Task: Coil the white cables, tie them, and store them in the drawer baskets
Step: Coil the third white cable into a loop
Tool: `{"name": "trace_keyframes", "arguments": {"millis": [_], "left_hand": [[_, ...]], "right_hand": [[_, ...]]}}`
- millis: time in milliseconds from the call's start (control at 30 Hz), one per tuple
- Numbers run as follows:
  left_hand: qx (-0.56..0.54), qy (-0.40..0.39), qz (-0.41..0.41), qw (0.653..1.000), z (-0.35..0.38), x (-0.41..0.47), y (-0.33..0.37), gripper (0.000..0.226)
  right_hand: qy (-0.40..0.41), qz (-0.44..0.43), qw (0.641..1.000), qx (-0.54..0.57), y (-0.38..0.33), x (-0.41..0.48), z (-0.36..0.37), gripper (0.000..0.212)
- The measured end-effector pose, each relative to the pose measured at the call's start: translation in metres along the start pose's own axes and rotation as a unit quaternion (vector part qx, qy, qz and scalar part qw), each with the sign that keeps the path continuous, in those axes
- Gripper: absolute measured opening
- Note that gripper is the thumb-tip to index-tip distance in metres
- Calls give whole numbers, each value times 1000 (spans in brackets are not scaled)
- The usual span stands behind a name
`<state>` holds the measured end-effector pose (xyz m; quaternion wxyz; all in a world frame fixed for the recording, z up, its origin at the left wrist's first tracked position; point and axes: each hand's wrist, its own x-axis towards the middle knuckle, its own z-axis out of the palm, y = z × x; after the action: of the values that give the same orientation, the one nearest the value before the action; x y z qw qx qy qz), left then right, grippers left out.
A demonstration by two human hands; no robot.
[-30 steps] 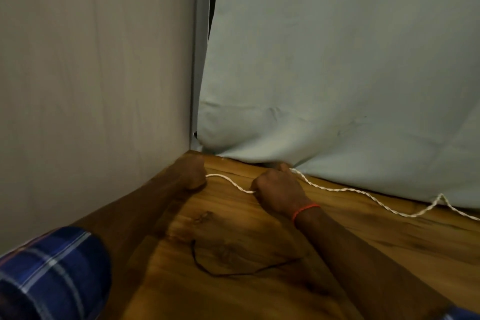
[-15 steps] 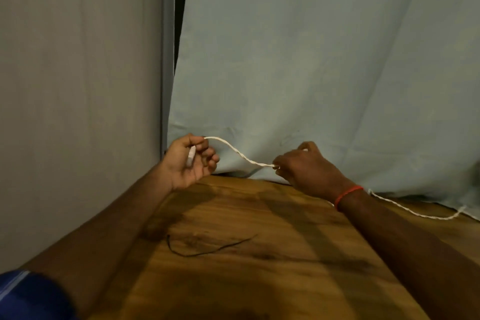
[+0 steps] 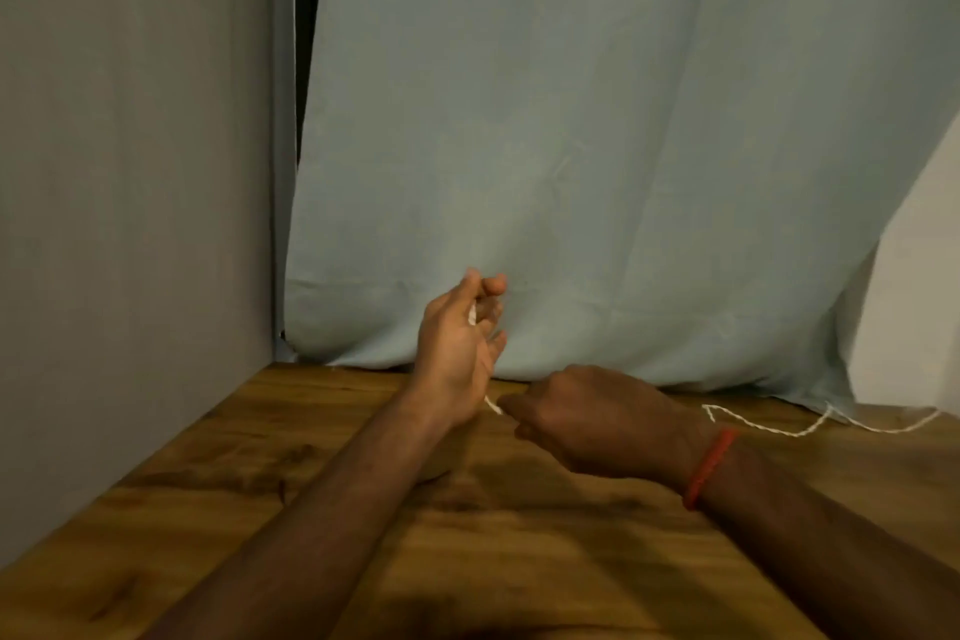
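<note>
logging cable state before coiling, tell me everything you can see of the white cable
The white cable is thin, looks like twisted cord, and is not yet coiled. A piece of it shows inside the raised left hand, which grips it. A short bit shows below that hand and enters the right hand, which pinches it. Past the right wrist it lies in loose kinks on the wooden table, running right along the hem of the pale curtain. Its far end is out of view.
</note>
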<state>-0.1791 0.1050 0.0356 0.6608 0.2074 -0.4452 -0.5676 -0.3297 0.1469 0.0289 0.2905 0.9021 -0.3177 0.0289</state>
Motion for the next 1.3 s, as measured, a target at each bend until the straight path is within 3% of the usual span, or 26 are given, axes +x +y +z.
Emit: {"name": "trace_keyframes", "arguments": {"millis": [133, 267, 333, 400, 533, 633, 733, 800, 900, 1000, 1133, 1233, 1300], "left_hand": [[258, -53, 135, 955, 11, -12, -10, 37], [381, -158, 136, 901, 1, -19, -9, 37], [436, -181, 122, 873, -6, -23, -8, 37], [447, -198, 83, 868, -11, -31, -5, 40], [353, -259, -9, 899, -9, -44, 0, 42], [147, -310, -77, 936, 3, -55, 12, 37], [-46, -378, -114, 918, 19, -62, 21, 40], [-119, -401, -111, 902, 27, -62, 25, 48], [-207, -384, -79, 896, 32, -59, 36, 48], [-200, -287, -32, 936, 35, -53, 45, 35], [-142, -137, 39, 980, 45, -44, 27, 26], [39, -62, 192, 979, 46, -40, 2, 20], [221, -116, 306, 919, 38, -44, -16, 23]], "right_hand": [[60, -27, 998, 7, 2, -5, -31, 20], [114, -13, 990, 81, 20, -20, -58, 26], [88, 14, 994, 64, 32, -26, -68, 29], [79, 31, 995, 48, 46, -31, -73, 33], [138, 14, 989, 47, 65, -36, -67, 25], [261, 30, 958, 113, 73, -37, -54, 28], [335, 69, 930, 134, 67, -38, -31, 43], [322, 127, 922, 174, 59, -41, -12, 53], [245, 208, 928, 190, 53, -49, 19, 55], [87, 242, 958, 125, 40, -62, 42, 46], [11, 190, 978, 86, 12, -61, 33, 43], [3, 131, 990, 58, -10, -56, 7, 36], [18, 104, 994, 7, -15, -61, -15, 28]]}}
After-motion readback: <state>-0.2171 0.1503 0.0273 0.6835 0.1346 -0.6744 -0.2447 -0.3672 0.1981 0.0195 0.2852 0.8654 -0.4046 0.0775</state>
